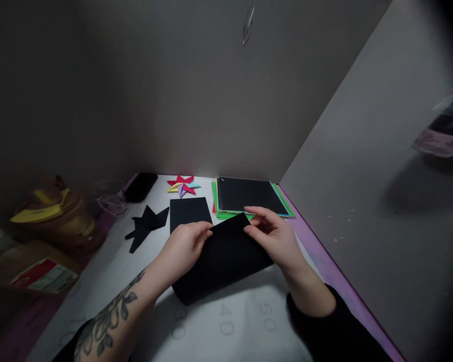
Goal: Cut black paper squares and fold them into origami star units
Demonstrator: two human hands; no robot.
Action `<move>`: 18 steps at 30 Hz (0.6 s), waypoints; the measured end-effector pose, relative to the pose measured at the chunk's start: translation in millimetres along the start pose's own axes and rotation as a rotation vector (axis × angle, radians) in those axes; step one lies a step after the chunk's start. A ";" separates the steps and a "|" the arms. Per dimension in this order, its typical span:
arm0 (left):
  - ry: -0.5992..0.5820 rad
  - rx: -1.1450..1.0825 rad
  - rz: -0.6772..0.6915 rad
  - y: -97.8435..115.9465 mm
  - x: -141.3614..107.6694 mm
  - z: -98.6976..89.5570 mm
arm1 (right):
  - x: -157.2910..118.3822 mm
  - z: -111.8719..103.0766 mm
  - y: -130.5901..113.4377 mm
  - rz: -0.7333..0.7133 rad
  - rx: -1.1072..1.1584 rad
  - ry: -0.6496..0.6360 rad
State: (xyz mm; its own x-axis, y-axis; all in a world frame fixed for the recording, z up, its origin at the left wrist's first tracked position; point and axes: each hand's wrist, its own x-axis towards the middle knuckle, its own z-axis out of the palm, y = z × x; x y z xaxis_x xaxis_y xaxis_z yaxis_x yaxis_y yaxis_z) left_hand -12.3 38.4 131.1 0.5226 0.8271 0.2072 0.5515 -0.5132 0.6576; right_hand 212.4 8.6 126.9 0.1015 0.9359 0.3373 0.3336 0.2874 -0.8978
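Note:
Both my hands hold one sheet of black paper point(226, 256), tilted above the white work surface point(207, 337). My left hand point(186, 246) pinches its upper left edge between thumb and fingers. At the upper right corner, my right hand point(274, 236) grips the sheet between thumb and fingers. Behind it lies another black paper piece point(190, 210), partly hidden by my left hand and the held sheet. To the left rests a folded black paper shape point(147, 226) with several points.
A multicoloured paper star point(183, 186) and a black phone point(141, 187) lie at the back. A stack of coloured paper point(251, 196) is at the back right. Glasses point(112, 203), a brown container point(56, 216) and a cardboard box point(41, 271) stand left. Grey walls bound the back and right.

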 end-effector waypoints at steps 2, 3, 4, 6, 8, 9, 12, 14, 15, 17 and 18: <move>-0.005 0.016 0.006 2.3 -0.7 -3.8 | -1.4 -3.5 -1.0 -0.063 -0.026 -0.049; -0.013 0.020 0.010 3.8 -1.3 -6.1 | -2.1 -5.1 -1.4 -0.088 -0.038 -0.074; -0.024 0.022 0.015 5.6 -1.8 -8.6 | -2.8 -6.5 -1.6 -0.110 -0.052 -0.096; -0.048 0.026 0.027 9.1 -3.1 -13.6 | -3.9 -8.0 -2.0 -0.142 -0.080 -0.129; -0.062 0.035 0.034 12.4 -4.4 -17.6 | -4.4 -7.8 -2.5 -0.155 -0.086 -0.139; -0.061 0.043 0.037 13.7 -4.8 -19.1 | -4.5 -7.1 -2.7 -0.152 -0.083 -0.138; -0.061 0.092 0.042 16.5 -5.6 -20.8 | -4.8 -4.0 -1.8 -0.132 -0.068 -0.115; -0.059 0.138 0.047 17.1 -5.7 -19.5 | -5.0 -1.8 -0.1 -0.121 -0.049 -0.077; -0.057 0.163 0.053 16.9 -5.8 -18.1 | -5.2 -0.9 0.7 -0.113 -0.038 -0.054; -0.043 0.218 0.080 16.0 -6.6 -14.3 | -5.7 0.6 1.4 -0.079 -0.021 -0.015; -0.034 0.247 0.095 15.5 -7.4 -12.1 | -6.0 1.1 0.9 -0.056 -0.019 -0.007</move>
State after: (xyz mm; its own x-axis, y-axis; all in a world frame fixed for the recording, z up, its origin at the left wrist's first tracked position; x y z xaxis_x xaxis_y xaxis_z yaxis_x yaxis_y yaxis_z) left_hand -15.5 27.1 148.5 0.5990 0.7663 0.2325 0.6383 -0.6322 0.4392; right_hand 211.0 3.4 123.7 0.0753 0.9199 0.3849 0.3560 0.3358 -0.8721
